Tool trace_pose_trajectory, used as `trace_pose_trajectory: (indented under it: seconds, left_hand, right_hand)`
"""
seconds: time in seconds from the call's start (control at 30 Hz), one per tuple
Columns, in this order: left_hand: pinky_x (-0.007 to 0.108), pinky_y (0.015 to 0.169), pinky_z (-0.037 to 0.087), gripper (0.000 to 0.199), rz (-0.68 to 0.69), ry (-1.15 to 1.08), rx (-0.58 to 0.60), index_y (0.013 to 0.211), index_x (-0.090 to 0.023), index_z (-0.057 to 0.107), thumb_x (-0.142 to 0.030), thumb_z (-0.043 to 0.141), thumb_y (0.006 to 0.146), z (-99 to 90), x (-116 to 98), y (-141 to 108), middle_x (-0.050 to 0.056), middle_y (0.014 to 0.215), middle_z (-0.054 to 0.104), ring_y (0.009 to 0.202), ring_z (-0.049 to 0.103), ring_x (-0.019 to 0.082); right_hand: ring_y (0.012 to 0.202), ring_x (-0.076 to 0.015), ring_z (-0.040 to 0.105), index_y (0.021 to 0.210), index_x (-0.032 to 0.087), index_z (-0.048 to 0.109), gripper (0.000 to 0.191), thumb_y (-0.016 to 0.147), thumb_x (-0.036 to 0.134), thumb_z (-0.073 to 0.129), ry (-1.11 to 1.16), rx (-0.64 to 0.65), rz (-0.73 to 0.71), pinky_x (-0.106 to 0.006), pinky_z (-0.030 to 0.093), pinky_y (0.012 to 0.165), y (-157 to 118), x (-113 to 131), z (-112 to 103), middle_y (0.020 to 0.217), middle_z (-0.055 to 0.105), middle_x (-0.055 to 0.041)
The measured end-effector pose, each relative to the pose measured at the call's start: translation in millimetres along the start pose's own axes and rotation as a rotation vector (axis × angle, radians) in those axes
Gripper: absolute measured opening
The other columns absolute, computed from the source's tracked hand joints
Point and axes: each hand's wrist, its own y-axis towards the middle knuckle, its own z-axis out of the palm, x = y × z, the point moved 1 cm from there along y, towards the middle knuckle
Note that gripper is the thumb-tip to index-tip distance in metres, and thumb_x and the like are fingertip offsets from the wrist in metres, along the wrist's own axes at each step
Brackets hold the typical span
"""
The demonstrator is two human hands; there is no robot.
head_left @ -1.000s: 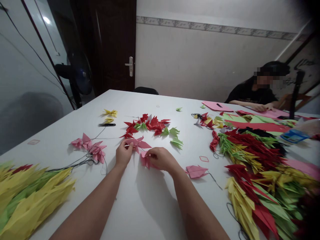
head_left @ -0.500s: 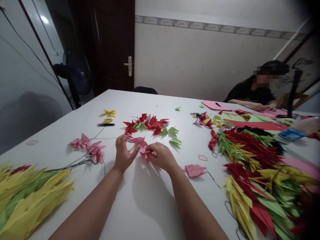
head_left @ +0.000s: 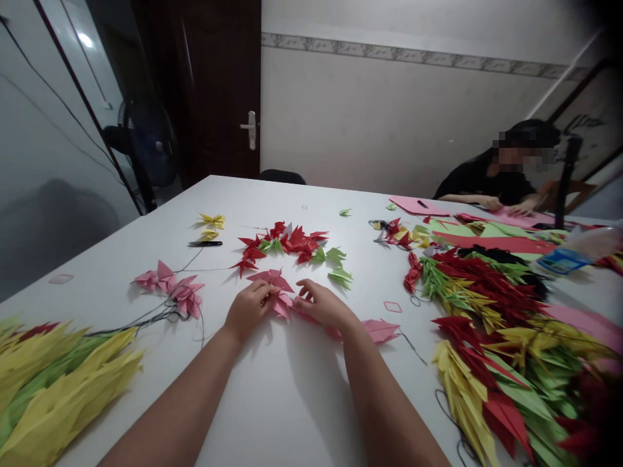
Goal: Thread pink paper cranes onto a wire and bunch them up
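Observation:
Folded pink paper cranes lie in front of me at the middle of the white table (head_left: 257,389). My left hand (head_left: 247,310) pinches one pink paper crane (head_left: 282,305) at its left side, and another pink crane (head_left: 271,279) sits just beyond the fingertips. To the right, my right hand (head_left: 325,303) hovers low with thumb and fingers apart, over more pink paper that it partly hides. A longer pink folded piece (head_left: 382,331) with a dark string shows past my right wrist.
Red cranes (head_left: 296,240) and green cranes (head_left: 335,255) form an arc beyond my hands. Black tweezers (head_left: 204,244) and strung pink cranes (head_left: 187,295) lie left. Yellow-green strands (head_left: 73,376) and a multicoloured heap (head_left: 481,292) flank me. Another person (head_left: 506,168) sits far right.
My right hand has let go of the pink crane and moved slightly right, its fingers spreading. My left hand has come down and right onto the crane. The other person's hands shifted slightly.

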Motion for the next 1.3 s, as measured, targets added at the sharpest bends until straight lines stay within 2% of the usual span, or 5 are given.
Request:
trace_pose_trajectory:
  seconds: [0.4, 0.77, 0.97, 1.17, 1.3]
  left_hand:
    - [0.026, 0.072, 0.046, 0.016, 0.033, 0.18, 0.013, 0.087, -0.019, 0.059, -0.01, 0.05, 0.076, -2.5, -3, 1, 0.003, 0.084, 0.06, 0.079, 0.058, 0.016]
    - [0.026, 0.057, 0.039, 0.012, -0.167, 0.169, -0.042, 0.068, -0.02, 0.045, -0.023, 0.046, 0.079, -1.1, -4, 3, -0.001, 0.064, 0.05, 0.06, 0.05, 0.014]
    - [0.025, 0.059, 0.039, 0.018, -0.251, 0.023, -0.102, 0.065, -0.02, 0.044, -0.03, 0.044, 0.08, -2.3, -4, 4, -0.001, 0.063, 0.052, 0.06, 0.05, 0.014]
    - [0.025, 0.067, 0.041, 0.013, -0.273, -0.223, -0.121, 0.08, -0.019, 0.052, -0.032, 0.048, 0.079, -1.7, -5, 4, 0.001, 0.078, 0.059, 0.073, 0.056, 0.014]
    - [0.024, 0.062, 0.041, 0.018, -0.334, -0.391, -0.07, 0.072, -0.019, 0.049, -0.036, 0.047, 0.08, -0.7, -4, 5, -0.003, 0.065, 0.053, 0.062, 0.052, 0.012]
  right_hand:
    - [0.063, -0.0121, 0.049, 0.076, 0.018, 0.057, 0.017, 0.061, 0.014, 0.049, -0.097, 0.198, 0.026, -0.021, 0.034, 0.054, 0, -3, 3, 0.072, 0.058, -0.0009]
    - [0.047, -0.0078, 0.035, 0.062, 0.018, 0.055, 0.02, 0.071, 0.035, 0.051, 0.241, 0.388, 0.059, -0.022, 0.029, 0.046, -6, 7, 2, 0.052, 0.044, 0.0049]
    - [0.046, -0.0087, 0.033, 0.054, 0.018, 0.048, 0.038, 0.065, 0.053, 0.055, 0.117, 0.023, 0.128, -0.023, 0.026, 0.045, 1, 6, 6, 0.048, 0.039, 0.005]
    - [0.068, -0.0138, 0.052, 0.075, 0.018, 0.054, 0.012, 0.069, 0.028, 0.051, 0.38, -0.12, -0.017, -0.026, 0.039, 0.061, 10, 4, 23, 0.075, 0.059, -0.0008]
    - [0.067, -0.0137, 0.053, 0.088, 0.02, 0.051, 0.023, 0.066, 0.019, 0.046, 0.621, -0.221, -0.054, -0.026, 0.04, 0.062, 19, -5, 37, 0.073, 0.056, 0.0007]
